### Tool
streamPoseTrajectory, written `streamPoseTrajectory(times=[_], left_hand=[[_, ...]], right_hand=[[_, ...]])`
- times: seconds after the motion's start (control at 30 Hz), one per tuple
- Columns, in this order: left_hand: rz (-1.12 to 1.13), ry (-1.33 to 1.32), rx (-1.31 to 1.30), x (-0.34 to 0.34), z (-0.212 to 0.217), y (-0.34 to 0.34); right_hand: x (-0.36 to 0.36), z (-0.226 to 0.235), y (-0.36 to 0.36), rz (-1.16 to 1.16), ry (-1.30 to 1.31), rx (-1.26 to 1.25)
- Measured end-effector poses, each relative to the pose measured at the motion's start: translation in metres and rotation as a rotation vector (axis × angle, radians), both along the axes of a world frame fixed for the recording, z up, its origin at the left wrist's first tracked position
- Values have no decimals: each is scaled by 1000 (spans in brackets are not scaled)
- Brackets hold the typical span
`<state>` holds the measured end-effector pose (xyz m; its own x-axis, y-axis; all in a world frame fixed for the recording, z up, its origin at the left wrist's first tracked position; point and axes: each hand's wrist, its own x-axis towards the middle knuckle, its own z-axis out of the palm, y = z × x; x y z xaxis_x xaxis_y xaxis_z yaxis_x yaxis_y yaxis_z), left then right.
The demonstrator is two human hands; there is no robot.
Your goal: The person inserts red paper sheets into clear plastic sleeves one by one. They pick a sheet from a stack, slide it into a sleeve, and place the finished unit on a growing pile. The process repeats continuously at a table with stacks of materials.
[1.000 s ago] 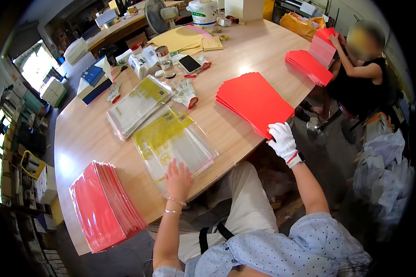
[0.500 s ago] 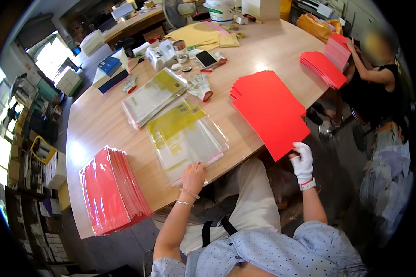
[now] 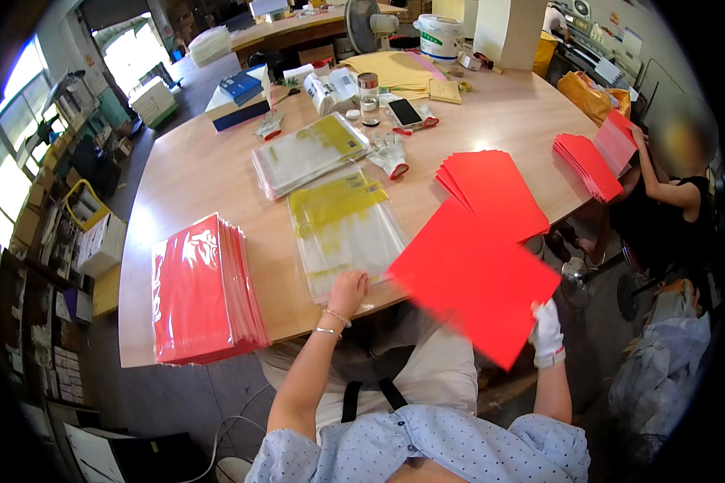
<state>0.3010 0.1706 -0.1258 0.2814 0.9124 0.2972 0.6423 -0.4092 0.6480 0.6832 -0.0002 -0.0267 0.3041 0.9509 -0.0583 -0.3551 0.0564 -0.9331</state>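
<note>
My right hand [image 3: 547, 328], in a white glove, holds a red sheet [image 3: 474, 278] by its lower right corner, lifted and blurred over the table's near edge. My bare left hand [image 3: 347, 291] presses on the near edge of a stack of clear plastic sleeves with yellow print [image 3: 342, 223]. A stack of red sheets [image 3: 491, 191] lies on the table to the right of the sleeves. A pile of filled red sleeves [image 3: 201, 290] sits at the near left.
Another sleeve stack [image 3: 308, 152] lies further back, a white glove [image 3: 392, 153] beside it. A phone [image 3: 405, 112], jar [image 3: 368, 91], yellow envelopes [image 3: 395, 71] and fan [image 3: 368, 18] stand at the far side. A seated person [image 3: 669, 193] handles red sheets [image 3: 588, 163] at right.
My right hand has pulled one red sheet off the stack and swung it left toward the clear sleeves. My left hand has stayed on the sleeves' near edge.
</note>
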Motion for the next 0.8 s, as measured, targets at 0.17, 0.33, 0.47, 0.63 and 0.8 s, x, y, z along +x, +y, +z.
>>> streamPoseTrajectory(times=[0.17, 0.33, 0.47, 0.63, 0.8], left_hand=[[-35, -38, 9, -5, 0, 0], [386, 180, 365, -6, 23, -18], [355, -23, -516, -23, 45, -13], [147, -690, -796, -25, 37, -22], [109, -832, -667, 4, 35, -51]], right_hand=[[-41, -8, -44, 291, 135, -209], [-71, -23, -47, 10, 254, -283], [-67, -38, -56, 119, 463, -293], [-88, -17, -51, 57, 319, -356], [-103, -9, -53, -13, 341, -358]])
